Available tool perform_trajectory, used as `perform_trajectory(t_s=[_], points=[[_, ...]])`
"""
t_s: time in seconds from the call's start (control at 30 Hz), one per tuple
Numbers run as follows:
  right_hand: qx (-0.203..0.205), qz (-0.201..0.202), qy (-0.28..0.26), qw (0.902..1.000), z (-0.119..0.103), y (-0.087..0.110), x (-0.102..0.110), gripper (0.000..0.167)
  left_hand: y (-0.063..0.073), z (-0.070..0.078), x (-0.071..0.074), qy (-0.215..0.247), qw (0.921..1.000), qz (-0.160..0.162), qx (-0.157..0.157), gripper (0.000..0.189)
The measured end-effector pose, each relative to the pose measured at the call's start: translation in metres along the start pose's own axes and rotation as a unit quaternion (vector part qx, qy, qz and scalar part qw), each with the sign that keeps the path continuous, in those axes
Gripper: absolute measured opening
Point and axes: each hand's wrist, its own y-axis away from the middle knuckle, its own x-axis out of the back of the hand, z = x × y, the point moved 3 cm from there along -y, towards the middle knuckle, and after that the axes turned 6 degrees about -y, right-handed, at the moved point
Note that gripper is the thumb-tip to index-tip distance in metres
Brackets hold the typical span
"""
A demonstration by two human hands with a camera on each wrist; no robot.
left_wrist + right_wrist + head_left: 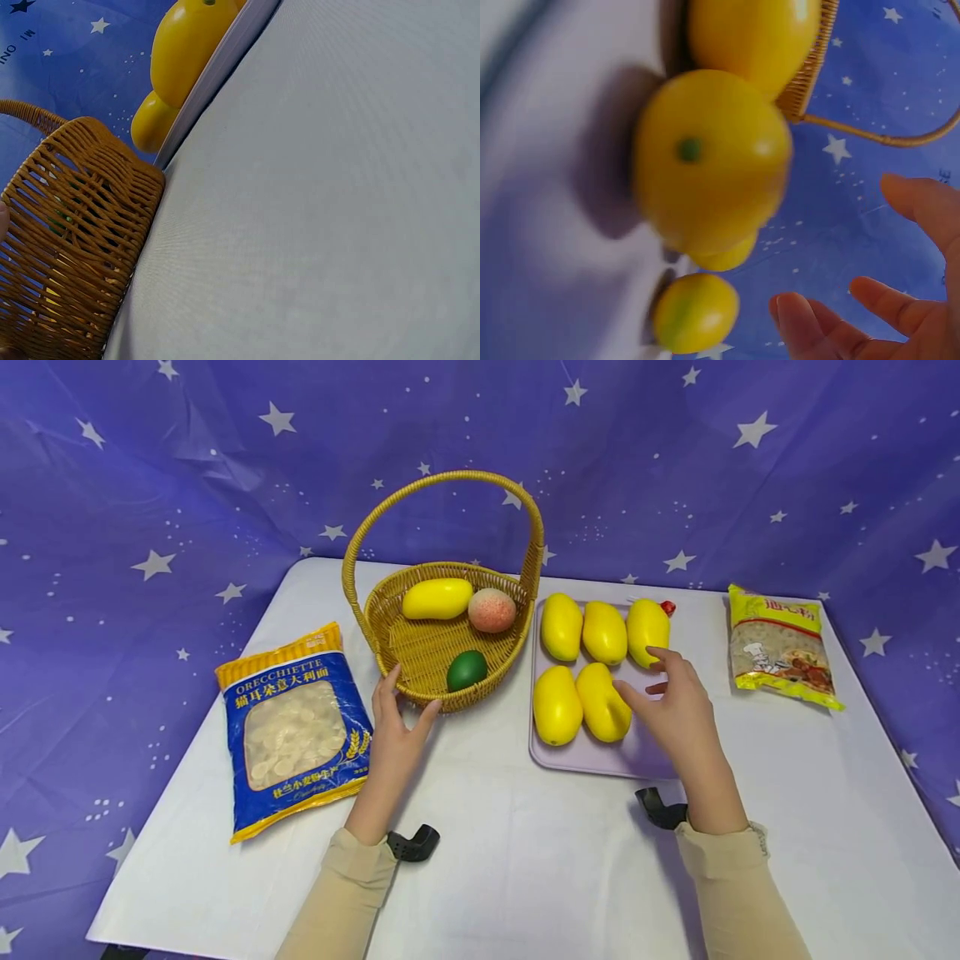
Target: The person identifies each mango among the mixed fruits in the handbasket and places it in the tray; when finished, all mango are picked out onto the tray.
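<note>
My left hand (396, 752) is at the near left rim of a wicker basket (401, 664), its thumb and fingers spread and fingertips at the wicker. Inside the basket lie a yellow mango (437, 599), a peach (492, 611) and a dark green oval fruit (467, 671). The right hand (678, 710) hovers over the right side of a lilac tray (592, 762), fingers apart and holding nothing. Several yellow mangoes lie on that tray; nearest this hand are a front mango (602, 703) and a back one (647, 628). The right wrist view shows a mango (712, 172) apart from the fingers.
A blue and yellow bag of orecchiette pasta (296, 727) lies left of the basket. At the far right is a yellow-green food packet (780, 647). A small red item (667, 608) shows behind the tray. The basket's tall handle (442, 478) arches above it. A starry purple cloth (637, 460) hangs behind.
</note>
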Motion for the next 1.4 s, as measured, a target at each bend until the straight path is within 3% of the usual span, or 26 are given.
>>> perform_trajectory(t_s=[0.4,0.6,0.93,1.4], points=[[0.09,0.0,-0.006,0.9959,-0.059,-0.03,-0.001,0.067,0.0,0.0,0.001,0.001,0.9999,-0.008,0.007,0.077],[0.122,-0.032,-0.006,0.992,-0.095,-0.047,-0.012,0.066,0.001,-0.002,0.0,-0.003,0.9999,-0.009,0.01,0.077],[0.191,-0.102,-0.008,0.9763,-0.139,-0.08,-0.046,0.063,0.0,0.0,0.0,-0.008,1.0,-0.004,0.003,0.076],[0.193,-0.162,0.029,0.9673,-0.166,-0.122,-0.098,0.059,0.0,0.001,0.001,-0.012,0.9998,-0.009,0.014,0.076]])
